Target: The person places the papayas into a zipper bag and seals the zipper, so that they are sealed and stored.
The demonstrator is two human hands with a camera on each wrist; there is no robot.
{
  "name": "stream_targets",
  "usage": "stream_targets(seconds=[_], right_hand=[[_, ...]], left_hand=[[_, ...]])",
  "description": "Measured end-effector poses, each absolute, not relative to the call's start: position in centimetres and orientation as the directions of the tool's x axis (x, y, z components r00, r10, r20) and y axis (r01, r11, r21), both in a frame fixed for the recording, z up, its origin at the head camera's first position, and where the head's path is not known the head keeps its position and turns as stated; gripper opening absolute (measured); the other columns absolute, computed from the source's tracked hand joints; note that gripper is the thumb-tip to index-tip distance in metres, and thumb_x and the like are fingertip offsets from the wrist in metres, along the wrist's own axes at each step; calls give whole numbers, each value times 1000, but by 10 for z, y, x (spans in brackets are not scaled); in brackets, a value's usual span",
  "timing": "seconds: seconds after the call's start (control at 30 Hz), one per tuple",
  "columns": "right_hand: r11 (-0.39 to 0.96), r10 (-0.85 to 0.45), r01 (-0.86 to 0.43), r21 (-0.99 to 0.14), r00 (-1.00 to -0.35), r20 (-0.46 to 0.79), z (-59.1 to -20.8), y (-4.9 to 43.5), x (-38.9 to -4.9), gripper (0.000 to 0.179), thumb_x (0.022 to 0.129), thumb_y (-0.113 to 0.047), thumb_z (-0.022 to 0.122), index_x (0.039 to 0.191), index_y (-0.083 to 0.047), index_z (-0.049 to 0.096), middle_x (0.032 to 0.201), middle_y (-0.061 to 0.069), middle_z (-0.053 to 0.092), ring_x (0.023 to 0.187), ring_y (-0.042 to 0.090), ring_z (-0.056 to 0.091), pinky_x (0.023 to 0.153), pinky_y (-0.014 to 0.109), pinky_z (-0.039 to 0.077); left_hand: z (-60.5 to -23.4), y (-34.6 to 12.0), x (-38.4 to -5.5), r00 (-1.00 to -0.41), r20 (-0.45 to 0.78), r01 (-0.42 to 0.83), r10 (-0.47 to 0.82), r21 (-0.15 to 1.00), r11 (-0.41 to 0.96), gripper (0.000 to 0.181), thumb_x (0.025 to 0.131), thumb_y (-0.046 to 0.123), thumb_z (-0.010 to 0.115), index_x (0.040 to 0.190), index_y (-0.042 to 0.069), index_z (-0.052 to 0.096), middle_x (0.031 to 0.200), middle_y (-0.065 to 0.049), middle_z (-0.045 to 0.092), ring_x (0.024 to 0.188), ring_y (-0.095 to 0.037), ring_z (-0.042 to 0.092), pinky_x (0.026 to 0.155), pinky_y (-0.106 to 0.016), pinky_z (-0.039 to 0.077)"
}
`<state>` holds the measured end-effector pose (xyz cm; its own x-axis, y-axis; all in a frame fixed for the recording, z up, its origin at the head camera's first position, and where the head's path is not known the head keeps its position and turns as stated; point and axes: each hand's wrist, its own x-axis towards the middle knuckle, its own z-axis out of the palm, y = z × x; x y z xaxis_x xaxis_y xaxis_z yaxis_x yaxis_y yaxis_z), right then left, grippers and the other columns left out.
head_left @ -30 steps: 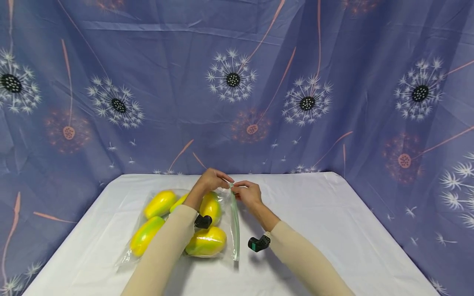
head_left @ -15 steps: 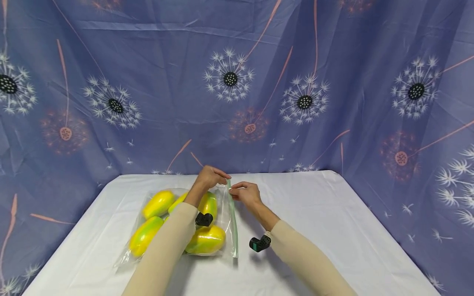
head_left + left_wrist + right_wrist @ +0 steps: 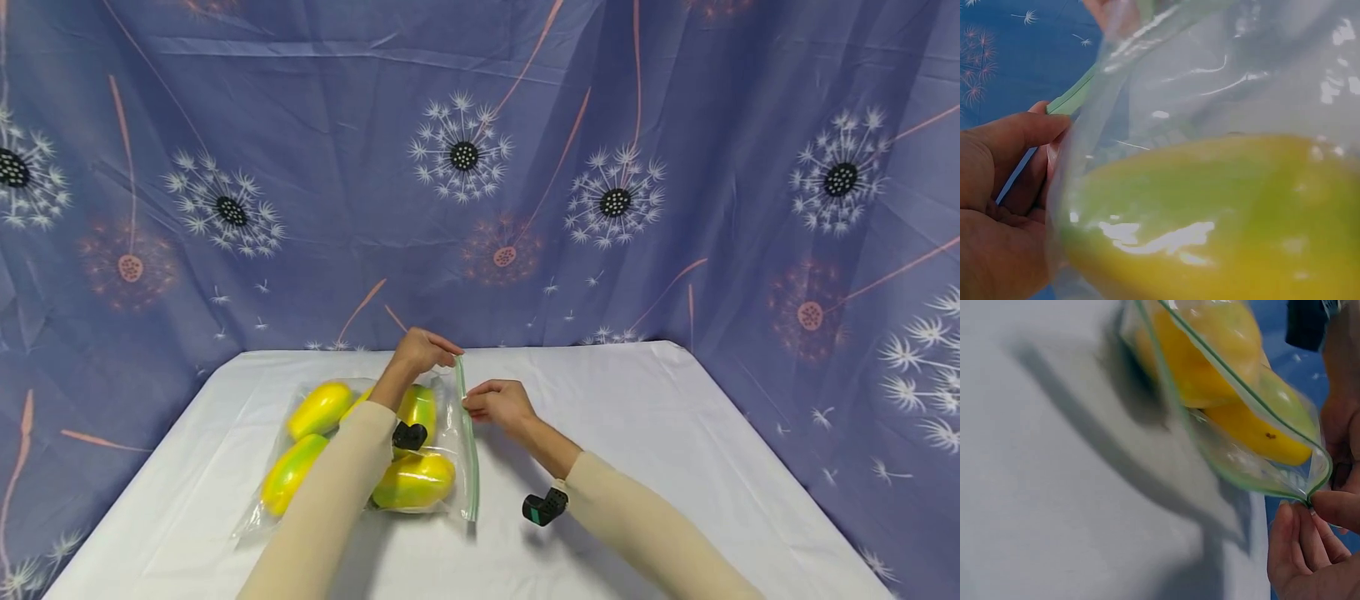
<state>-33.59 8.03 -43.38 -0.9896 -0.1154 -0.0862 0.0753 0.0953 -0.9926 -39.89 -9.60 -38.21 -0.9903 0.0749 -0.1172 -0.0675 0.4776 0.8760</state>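
Observation:
A clear zip bag (image 3: 453, 425) lies on the table, holding several oval yellow-green fruits (image 3: 414, 481), mangoes or papayas by their look. Its green zip strip (image 3: 470, 467) runs along the right side. At the far end of that strip, my left hand (image 3: 417, 350) pinches the corner between thumb and fingers. My right hand (image 3: 504, 405) pinches the strip a little nearer to me. In the right wrist view, the two green edges (image 3: 1210, 359) meet at the right hand's (image 3: 1310, 553) fingers and gape apart beyond them. My left forearm hides some of the fruit.
A white cloth covers the table (image 3: 645, 442). Behind and beside it hangs a blue curtain (image 3: 360, 167) with dandelion prints. Each wrist carries a small black camera, the right one (image 3: 545, 506) hanging just above the cloth.
The right hand has slid along the zip strip toward me, away from the left hand. The left hand keeps its pinch at the far corner and has shifted slightly up and left in view.

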Motion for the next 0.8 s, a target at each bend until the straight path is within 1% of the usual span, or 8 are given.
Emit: stream_targets(seconds=[0.13,0.23,0.33,0.5,0.73,0.8], right_hand=[[94,-158,91,-991,-982,-105,-435,83,-327,18,82,-1,76,96,10,72,77,10,75,64,15,70,68,34,64],[106,-195,125,-986,-970,-144,-436,86,-320,17,81,-1,76,94,9,72,76,8,75,64,15,70,68,34,64],[126,-235,153,-980,-955,-180,-436,91,-313,17,81,-1,77,94,8,72,77,8,75,64,16,71,70,35,64],[157,-304,160,-975,-931,-202,-435,98,-303,18,80,-3,78,93,7,72,77,8,74,64,17,71,70,36,64],[177,-376,202,-963,-890,-256,-434,104,-294,13,80,-2,76,90,4,71,73,7,72,62,16,69,67,33,63],[197,-399,197,-961,-879,-262,-433,106,-292,12,80,-2,76,89,3,70,73,7,72,61,16,68,67,33,63]], left_hand=[[-381,-98,-401,-992,-111,-66,63,871,488,21,85,7,77,104,10,82,112,-13,76,120,-33,63,110,-50,47],[-379,-99,-402,-993,-107,-65,57,867,494,19,86,8,77,104,11,82,114,-13,76,118,-33,65,110,-50,47],[-376,-100,-403,-993,-99,-58,58,867,495,20,87,8,76,106,10,82,118,-14,74,120,-33,64,111,-50,46],[-372,-100,-406,-993,-100,-60,57,870,489,19,86,7,77,104,11,82,124,-12,72,122,-33,62,112,-50,45],[-369,-100,-409,-992,-120,-91,27,862,499,18,86,7,77,103,13,82,118,-12,75,118,-31,65,109,-48,48],[-368,-100,-409,-995,-102,-77,23,864,498,19,86,6,77,103,12,82,120,-12,74,119,-31,64,108,-48,50]])
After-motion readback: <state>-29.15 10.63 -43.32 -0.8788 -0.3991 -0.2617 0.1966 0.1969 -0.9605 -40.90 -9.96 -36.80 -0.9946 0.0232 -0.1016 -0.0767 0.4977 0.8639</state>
